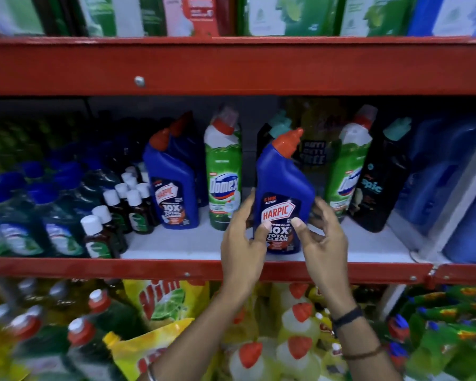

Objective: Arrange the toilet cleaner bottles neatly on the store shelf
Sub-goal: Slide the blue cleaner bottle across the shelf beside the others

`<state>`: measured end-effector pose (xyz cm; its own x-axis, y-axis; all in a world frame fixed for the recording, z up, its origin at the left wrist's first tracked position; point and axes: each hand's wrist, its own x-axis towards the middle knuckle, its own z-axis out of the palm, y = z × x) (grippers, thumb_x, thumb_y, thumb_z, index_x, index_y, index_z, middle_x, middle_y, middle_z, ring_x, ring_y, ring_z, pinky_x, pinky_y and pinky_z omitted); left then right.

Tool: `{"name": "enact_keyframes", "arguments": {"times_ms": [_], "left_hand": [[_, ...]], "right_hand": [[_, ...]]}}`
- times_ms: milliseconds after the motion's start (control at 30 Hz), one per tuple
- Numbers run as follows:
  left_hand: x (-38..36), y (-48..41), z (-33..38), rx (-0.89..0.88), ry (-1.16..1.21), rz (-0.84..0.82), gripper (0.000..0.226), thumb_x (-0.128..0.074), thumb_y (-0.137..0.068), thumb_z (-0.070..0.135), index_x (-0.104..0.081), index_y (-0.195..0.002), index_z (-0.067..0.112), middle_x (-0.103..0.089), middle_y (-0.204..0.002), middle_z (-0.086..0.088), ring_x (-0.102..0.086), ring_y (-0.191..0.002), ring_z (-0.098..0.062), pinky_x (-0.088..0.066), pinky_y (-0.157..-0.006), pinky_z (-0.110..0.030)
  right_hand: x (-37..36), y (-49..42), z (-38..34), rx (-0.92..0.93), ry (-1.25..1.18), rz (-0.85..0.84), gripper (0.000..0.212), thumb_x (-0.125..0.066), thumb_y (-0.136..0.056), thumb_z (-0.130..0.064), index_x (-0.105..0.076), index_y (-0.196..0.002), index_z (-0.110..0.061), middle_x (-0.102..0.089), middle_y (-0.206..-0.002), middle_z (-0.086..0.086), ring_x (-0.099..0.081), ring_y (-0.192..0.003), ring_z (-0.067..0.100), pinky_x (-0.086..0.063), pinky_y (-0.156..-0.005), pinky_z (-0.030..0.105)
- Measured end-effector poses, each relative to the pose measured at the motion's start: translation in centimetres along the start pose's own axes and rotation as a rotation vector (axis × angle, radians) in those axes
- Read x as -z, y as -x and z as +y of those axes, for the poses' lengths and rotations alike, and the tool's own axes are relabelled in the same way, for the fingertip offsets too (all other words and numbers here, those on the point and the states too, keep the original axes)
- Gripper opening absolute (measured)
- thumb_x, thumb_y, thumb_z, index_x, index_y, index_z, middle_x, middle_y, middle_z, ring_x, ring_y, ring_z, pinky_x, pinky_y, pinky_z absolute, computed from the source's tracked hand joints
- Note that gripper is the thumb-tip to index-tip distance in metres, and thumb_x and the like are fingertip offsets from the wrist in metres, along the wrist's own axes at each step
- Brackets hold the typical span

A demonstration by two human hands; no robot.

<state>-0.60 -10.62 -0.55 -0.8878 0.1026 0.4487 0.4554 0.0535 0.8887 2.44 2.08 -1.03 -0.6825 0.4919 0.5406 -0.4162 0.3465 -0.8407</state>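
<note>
1. A red metal store shelf (pixel 231 266) runs across the whole view, with a white shelf floor. The rows above and below it are packed with other cleaning products, mostly blurred.
2. At the left of the middle row stand green bottles with blue caps (pixel 52 221) and small dark bottles with white caps (pixel 113 215), crowded together.
3. Further right, a blue Harpic bottle (pixel 173 185) stands upright just beside a green Domex bottle (pixel 223 180). Then comes a gap of bare shelf.
4. Right of the gap stand a second Domex bottle (pixel 346 174) and a black bottle with a teal cap (pixel 379 182), both leaning slightly.
5. In the gap, near the front edge, is the blue toilet cleaner bottle (pixel 283 199) being handled. Its long axis is upright, label facing out, and its red angled nozzle points up and to the right. Its base looks to be at the shelf floor, partly hidden.
6. Both hands reach up from below and hold its lower half. The left hand (pixel 242 240) wraps the left side, thumb on the label. The right hand (pixel 322 237) holds the right side, thumb on the label, fingers curled behind.
7. My judgement: the other Harpic lies to the left, so the left hand is nearer for sliding it that way.
</note>
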Motion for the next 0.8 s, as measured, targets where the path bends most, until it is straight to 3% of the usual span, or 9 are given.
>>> {"name": "enact_keyframes", "arguments": {"times_ms": [167, 333, 467, 600, 667, 733, 800], "left_hand": [[6.6, -0.6, -1.6, 0.018, -0.042, 0.112, 0.057, -0.056, -0.083, 0.031, -0.039, -0.134, 0.051, -0.056, -0.137, 0.009, -0.057, -0.121, -0.011, -0.054, -0.093, -0.047], [11.5, -1.3, -2.5, 0.037, -0.087, 0.202, 0.06, -0.055, -0.092, 0.014, -0.036, -0.135, 0.052, -0.054, -0.129, 0.022, -0.056, -0.119, -0.011, -0.055, -0.09, -0.048], [13.9, -2.2, -3.2, 0.041, -0.137, 0.248, 0.065, -0.049, -0.093, 0.007, -0.033, -0.138, 0.05, -0.054, -0.129, 0.016, -0.057, -0.115, -0.011, -0.055, -0.086, -0.048], [15.3, -3.0, -4.1, 0.049, -0.129, 0.281, 0.07, -0.047, -0.09, -0.002, -0.035, -0.137, 0.049, -0.049, -0.116, 0.028, -0.054, -0.105, 0.004, -0.05, -0.085, -0.035], [15.7, -3.4, -4.3, 0.055, -0.134, 0.288, 0.07, -0.047, -0.09, -0.002, -0.035, -0.138, 0.047, -0.047, -0.112, 0.03, -0.052, -0.098, 0.011, -0.047, -0.082, -0.032], [15.9, -3.5, -4.4, 0.065, -0.148, 0.291, 0.069, -0.047, -0.091, -0.001, -0.033, -0.14, 0.046, -0.048, -0.118, 0.023, -0.055, -0.098, 0.005, -0.048, -0.081, -0.034], [16.0, -3.5, -4.7, 0.091, -0.19, 0.296, 0.069, -0.048, -0.091, 0.004, -0.03, -0.139, 0.051, -0.049, -0.131, 0.015, -0.057, -0.111, -0.012, -0.052, -0.087, -0.043]], "right_hand": [[-6.6, 2.1, -1.9, 0.019, -0.019, -0.092, 0.041, -0.064, -0.086, -0.013, -0.052, -0.124, -0.023, -0.061, -0.105, -0.022, -0.06, -0.09, -0.015, -0.054, -0.069, 0.012], [-12.3, 3.0, -3.1, 0.005, -0.039, -0.149, 0.041, -0.065, -0.086, -0.017, -0.051, -0.123, -0.026, -0.058, -0.105, -0.026, -0.058, -0.094, -0.016, -0.052, -0.072, 0.011], [-15.8, 3.3, -2.9, -0.015, -0.039, -0.164, 0.042, -0.068, -0.084, -0.017, -0.053, -0.123, -0.021, -0.063, -0.105, -0.021, -0.063, -0.096, -0.005, -0.054, -0.08, 0.018], [-17.6, 3.4, -2.7, -0.019, -0.027, -0.177, 0.042, -0.068, -0.083, -0.016, -0.053, -0.123, -0.02, -0.063, -0.103, -0.02, -0.062, -0.093, -0.008, -0.051, -0.077, 0.01], [-18.1, 3.4, -2.6, -0.025, -0.017, -0.172, 0.042, -0.068, -0.083, -0.018, -0.053, -0.123, -0.017, -0.065, -0.105, -0.014, -0.064, -0.095, -0.002, -0.052, -0.08, 0.014], [-18.4, 3.4, -2.6, -0.024, 0.005, -0.174, 0.043, -0.068, -0.084, -0.02, -0.053, -0.124, -0.017, -0.064, -0.107, -0.013, -0.065, -0.096, 0.004, -0.054, -0.083, 0.021], [-18.4, 3.4, -2.6, -0.022, 0.032, -0.186, 0.043, -0.067, -0.085, -0.021, -0.052, -0.125, -0.018, -0.058, -0.103, -0.025, -0.061, -0.094, -0.002, -0.052, -0.08, 0.018]]}}
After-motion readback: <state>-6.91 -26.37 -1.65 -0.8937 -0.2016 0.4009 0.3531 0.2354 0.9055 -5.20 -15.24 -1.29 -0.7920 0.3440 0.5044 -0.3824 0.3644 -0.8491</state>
